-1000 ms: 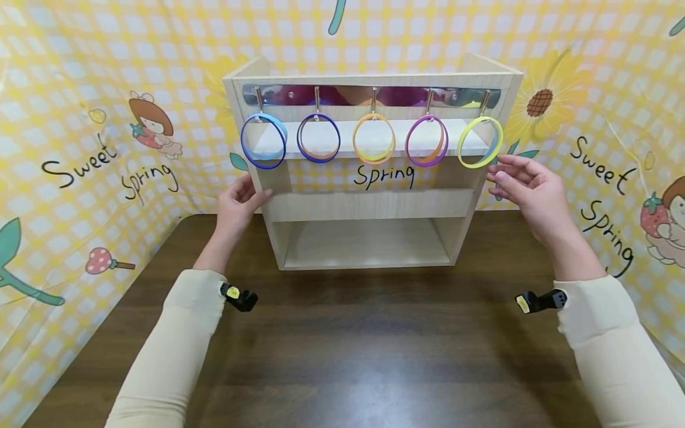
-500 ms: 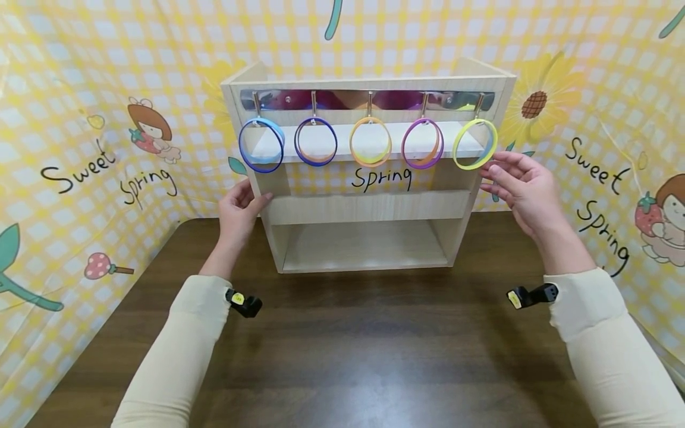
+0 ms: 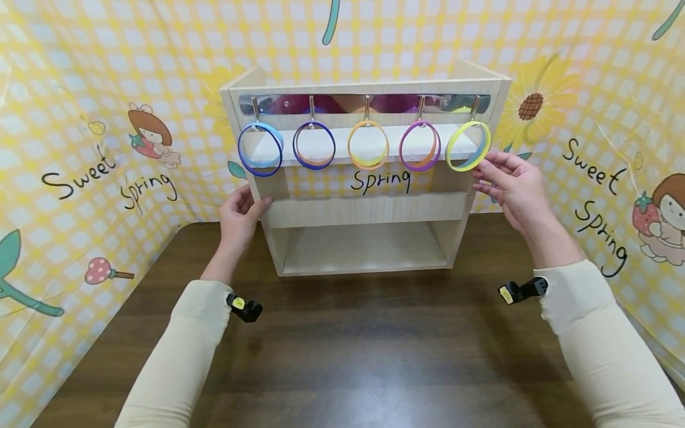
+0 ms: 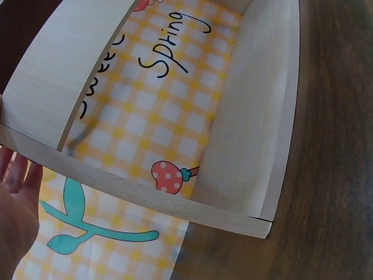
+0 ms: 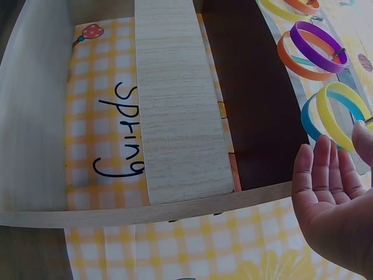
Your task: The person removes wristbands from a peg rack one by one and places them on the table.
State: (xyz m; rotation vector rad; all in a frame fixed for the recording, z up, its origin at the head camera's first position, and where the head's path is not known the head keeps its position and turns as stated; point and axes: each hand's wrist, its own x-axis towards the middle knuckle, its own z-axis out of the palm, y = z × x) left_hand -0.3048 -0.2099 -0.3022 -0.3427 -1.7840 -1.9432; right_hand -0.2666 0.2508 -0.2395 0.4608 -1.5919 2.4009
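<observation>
A pale wooden shelf unit (image 3: 367,209) stands upright on the table, with a shiny hook rail (image 3: 341,103) across its upper front. My left hand (image 3: 234,224) holds its left side panel, thumb at the front edge and fingers outside; the left wrist view shows those fingers (image 4: 22,178) against the panel. My right hand (image 3: 519,193) is at the rightmost hook, fingertips touching the bottom of a yellow wristband (image 5: 324,109). A blue wristband (image 5: 308,121) hangs with it. Those right fingers (image 5: 322,166) look fairly straight in the right wrist view.
Several more wristbands hang from the other hooks, among them a purple wristband (image 5: 298,42). The dark wooden table (image 3: 342,339) extends in front of the shelf unit. A yellow checked cloth (image 3: 107,71) with printed figures lines the back and sides.
My right hand has moved left and in against the yellow and blue wristbands, which have turned slightly. My left hand stays on the side panel. The head view has shifted a little.
</observation>
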